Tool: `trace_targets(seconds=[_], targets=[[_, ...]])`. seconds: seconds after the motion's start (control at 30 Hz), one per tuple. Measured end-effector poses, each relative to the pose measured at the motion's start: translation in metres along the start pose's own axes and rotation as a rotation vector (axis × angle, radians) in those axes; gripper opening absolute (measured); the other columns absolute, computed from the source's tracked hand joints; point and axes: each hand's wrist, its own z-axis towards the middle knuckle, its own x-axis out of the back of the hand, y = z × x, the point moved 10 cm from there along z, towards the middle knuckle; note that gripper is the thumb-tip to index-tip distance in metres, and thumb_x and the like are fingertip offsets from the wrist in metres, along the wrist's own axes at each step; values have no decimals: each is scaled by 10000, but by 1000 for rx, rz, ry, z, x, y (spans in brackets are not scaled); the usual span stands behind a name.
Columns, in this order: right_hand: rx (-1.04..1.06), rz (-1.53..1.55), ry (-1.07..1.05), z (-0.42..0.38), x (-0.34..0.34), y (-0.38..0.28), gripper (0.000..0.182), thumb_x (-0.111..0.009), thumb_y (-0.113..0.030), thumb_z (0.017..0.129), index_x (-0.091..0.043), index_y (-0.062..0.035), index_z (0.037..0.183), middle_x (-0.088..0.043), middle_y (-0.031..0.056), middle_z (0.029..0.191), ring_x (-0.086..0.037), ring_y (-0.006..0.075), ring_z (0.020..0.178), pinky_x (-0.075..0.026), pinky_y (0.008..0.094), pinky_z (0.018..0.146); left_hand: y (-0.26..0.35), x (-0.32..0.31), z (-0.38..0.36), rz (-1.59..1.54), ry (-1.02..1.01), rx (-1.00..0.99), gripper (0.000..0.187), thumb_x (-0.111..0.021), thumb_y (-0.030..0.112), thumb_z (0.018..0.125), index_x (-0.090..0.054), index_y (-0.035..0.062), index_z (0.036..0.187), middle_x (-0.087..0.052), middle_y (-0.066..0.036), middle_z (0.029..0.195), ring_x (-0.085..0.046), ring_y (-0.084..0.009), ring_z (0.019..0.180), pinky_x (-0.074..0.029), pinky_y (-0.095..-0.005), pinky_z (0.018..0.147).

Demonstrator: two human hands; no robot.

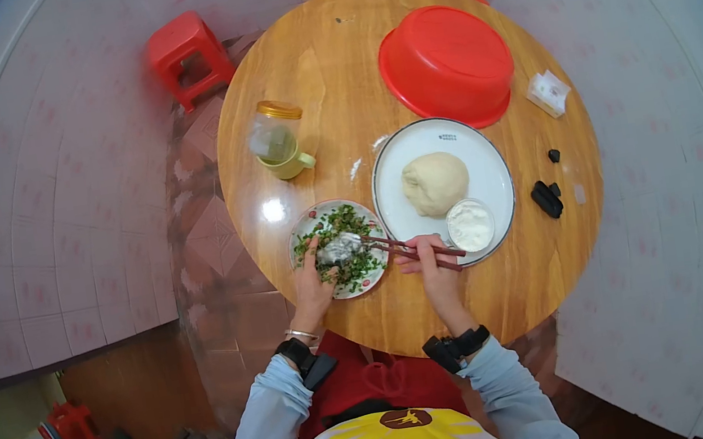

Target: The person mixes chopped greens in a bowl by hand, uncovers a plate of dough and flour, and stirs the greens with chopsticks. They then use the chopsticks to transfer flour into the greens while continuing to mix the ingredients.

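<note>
My left hand (315,287) reaches over the near left rim of a plate (365,288) of chopped greens (338,219). Its fingers curl against a shiny grey-white clump (339,248) amid the greens, whose kind I cannot make out. My right hand (433,264) holds a pair of dark red-brown chopsticks (447,251), their tips pointing left to the clump. Just beyond that hand, a large white plate (395,145) with a dark rim carries a smooth ball of dough (436,184) and a small clear bowl of white powder (471,225).
A large upturned red basin (448,60) sits at the far right. Left of centre are a yellow-green mug (287,164) and an orange-lidded jar (276,129). A white packet (548,93) and a black case (547,199) lie near the right edge. A red stool (189,55) stands beyond.
</note>
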Motion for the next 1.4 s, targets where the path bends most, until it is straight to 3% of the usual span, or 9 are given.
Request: trace_targets(seconds=[0.17, 0.23, 0.47, 0.6, 0.67, 0.77, 1.03, 1.23, 1.4], targets=[[278, -282, -111, -18, -23, -49, 93, -535, -47, 894, -606, 13, 903, -626, 108, 864, -646, 174, 742, -519, 258, 584, 2, 0, -2, -1, -24, 3, 712, -668, 14, 727, -360, 57, 1368, -449, -226, 1311, -435, -382, 1205, -354, -398, 1009], [595, -545, -288, -40, -52, -84, 96, -587, 7, 832, -629, -11, 916, -612, 110, 849, -623, 185, 726, -495, 264, 592, 4, -1, -3, -2, -42, 3, 717, -671, 14, 725, -360, 58, 1370, -439, -227, 1320, -423, -385, 1213, -345, -399, 1015], [541, -568, -241, -41, -39, -90, 110, -587, 30, 813, -630, -6, 907, -599, 103, 826, -603, 195, 681, -475, 267, 612, 45, -22, 6, 336, -253, -182, 792, -705, 208, 744, -291, 136, 1416, -286, -193, 1438, -309, -399, 1290, -288, -501, 1034], [304, -370, 78, -36, 27, -78, 114, -503, -36, 892, -595, 18, 933, -598, 85, 803, -612, 157, 685, -487, 254, 631, 45, -55, 18, 627, -447, -270, 868, -702, 326, 746, -214, 167, 1445, -205, -173, 1481, -276, -423, 1296, -276, -573, 1005], [158, -236, 188, -41, 53, -71, 147, -472, -70, 921, -580, 26, 950, -596, 80, 794, -614, 146, 690, -492, 250, 638, 46, -61, 26, 668, -423, -310, 835, -700, 335, 746, -252, 182, 1434, -296, -182, 1424, -327, -409, 1255, -314, -533, 987], [144, -247, 268, -53, 78, -79, 199, -441, -126, 953, -559, 31, 990, -595, 87, 796, -617, 144, 687, -508, 256, 647, 48, -60, 36, 617, -408, -303, 633, -667, 167, 753, -416, 219, 1332, -483, -130, 1136, -446, -332, 1091, -416, -491, 863], [117, -181, 602, -77, 159, -82, 274, -451, -236, 967, -559, 16, 989, -599, 87, 809, -612, 143, 659, -520, 262, 611, 32, -68, 53, 490, -451, -291, 437, -562, -59, 639, -492, 47, 1056, -511, -191, 1040, -504, -377, 960, -446, -429, 809], [125, -209, 615, -76, 169, -82, 277, -452, -246, 966, -553, 10, 998, -594, 88, 823, -603, 136, 664, -511, 258, 611, 41, -20, 40, 528, -334, -186, 569, -710, 123, 669, -471, 47, 1180, -491, -221, 1161, -465, -411, 1090, -391, -494, 911], [126, -192, 612, -69, 171, -80, 281, -451, -252, 967, -552, 9, 999, -593, 88, 828, -601, 137, 663, -509, 255, 614, 26, -30, 14, 636, -389, -236, 891, -777, 237, 642, -305, 75, 1380, -387, -273, 1304, -338, -458, 1234, -328, -473, 1015]])
